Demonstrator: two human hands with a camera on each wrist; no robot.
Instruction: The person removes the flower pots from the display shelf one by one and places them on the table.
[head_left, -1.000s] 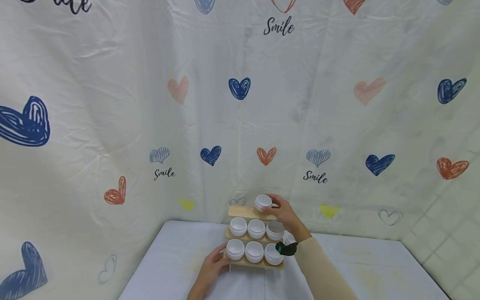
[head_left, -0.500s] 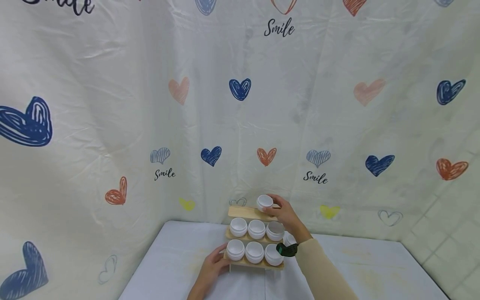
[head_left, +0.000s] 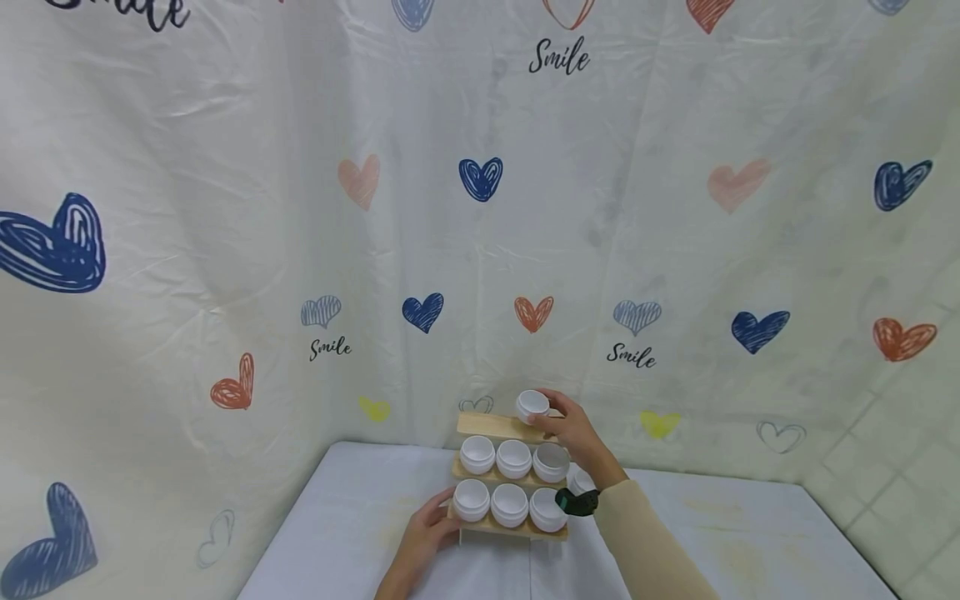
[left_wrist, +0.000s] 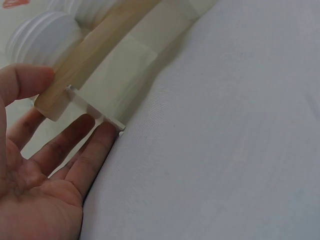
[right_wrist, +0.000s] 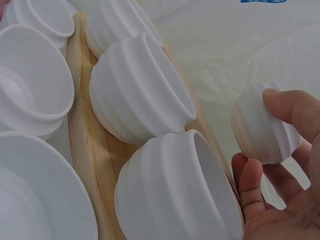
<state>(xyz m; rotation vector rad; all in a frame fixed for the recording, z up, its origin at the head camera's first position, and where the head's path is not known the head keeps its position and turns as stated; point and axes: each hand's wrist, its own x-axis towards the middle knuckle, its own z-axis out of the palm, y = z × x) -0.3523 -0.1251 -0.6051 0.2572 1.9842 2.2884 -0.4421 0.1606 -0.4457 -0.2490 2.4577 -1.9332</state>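
Observation:
A tiered wooden stand (head_left: 491,426) with clear supports carries white ribbed bowls. Three sit on its front board, among them a bowl (head_left: 471,498) at the left end; three more fill the middle board, including another bowl (head_left: 477,454). My left hand (head_left: 422,537) grips the left end of the front board, thumb on top and fingers at the end and the clear support (left_wrist: 95,107). Over the right part of the top board, my right hand (head_left: 573,429) holds a small white bowl (right_wrist: 262,125) between thumb and fingers, its mouth facing up.
Behind the stand's right side, partly hidden by the right wrist, is another white item (head_left: 581,478). A white-covered table (head_left: 697,533) lies underneath. Close behind hangs a pale curtain (head_left: 570,233) printed with hearts. A dark band (head_left: 577,502) sits at the right wrist.
My right hand has shifted slightly to the right along the top board with the small bowl. The left hand stays at the stand's front left corner.

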